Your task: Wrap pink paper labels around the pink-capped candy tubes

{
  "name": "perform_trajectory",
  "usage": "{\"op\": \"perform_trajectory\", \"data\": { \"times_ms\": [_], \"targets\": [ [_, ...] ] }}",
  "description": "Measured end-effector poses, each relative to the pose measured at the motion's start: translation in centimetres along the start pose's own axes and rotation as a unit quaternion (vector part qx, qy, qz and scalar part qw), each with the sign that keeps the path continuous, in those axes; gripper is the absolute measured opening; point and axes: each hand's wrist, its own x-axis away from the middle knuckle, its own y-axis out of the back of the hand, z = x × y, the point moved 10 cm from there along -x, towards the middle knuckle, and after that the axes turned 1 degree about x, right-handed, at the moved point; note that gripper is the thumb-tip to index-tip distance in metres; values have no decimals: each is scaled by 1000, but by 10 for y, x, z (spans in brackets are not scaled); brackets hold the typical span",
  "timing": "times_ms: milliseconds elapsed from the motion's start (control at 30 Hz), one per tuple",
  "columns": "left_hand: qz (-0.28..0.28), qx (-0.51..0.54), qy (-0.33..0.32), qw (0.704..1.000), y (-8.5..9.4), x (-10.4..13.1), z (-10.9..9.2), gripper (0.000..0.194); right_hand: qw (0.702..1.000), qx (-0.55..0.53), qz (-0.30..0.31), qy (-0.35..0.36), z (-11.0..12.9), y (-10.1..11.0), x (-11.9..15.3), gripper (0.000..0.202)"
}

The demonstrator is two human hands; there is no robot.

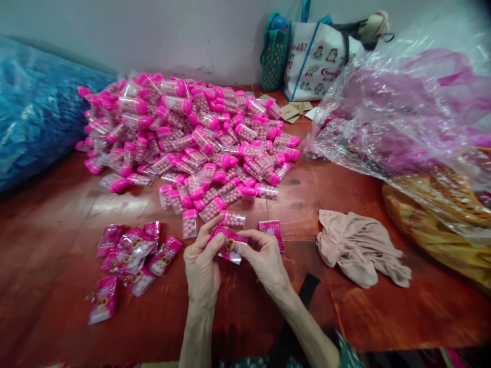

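Between my two hands is a small pink printed packet with a clear end. My left hand (203, 260) pinches the left part of the packet (229, 245), thumb on top. The fingers of my right hand (266, 258) close on its right end. Just behind my right fingers another pink printed packet (273, 232) lies flat on the red-brown table (299, 204). To the left, several filled pink packets (132, 250) lie in a loose group. Beyond my hands spreads a large pile of clear containers (199, 138) with pink caps and pink beads inside.
A beige cloth (360, 248) lies crumpled at the right. Clear and pink plastic (406, 112) covers the back right, above a yellow bag (433, 225). A blue bag (42, 107) fills the left. A white printed bag (314, 61) and cardboard pieces (293, 111) are at the wall.
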Motion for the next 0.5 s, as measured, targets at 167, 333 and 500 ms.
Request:
{"op": "perform_trajectory", "data": {
  "times_ms": [167,333,500],
  "targets": [
    [14,-24,-20,999,3,-1,-2,13,996,83,-6,12,-1,0,1,9],
    [-7,3,-2,1000,8,-6,6,9,998,41,49,1,-1,-7,0,12],
    [-100,99,45,989,31,-13,18,11,965,230,-13,125,34,7,-4,20]
  ]
}}
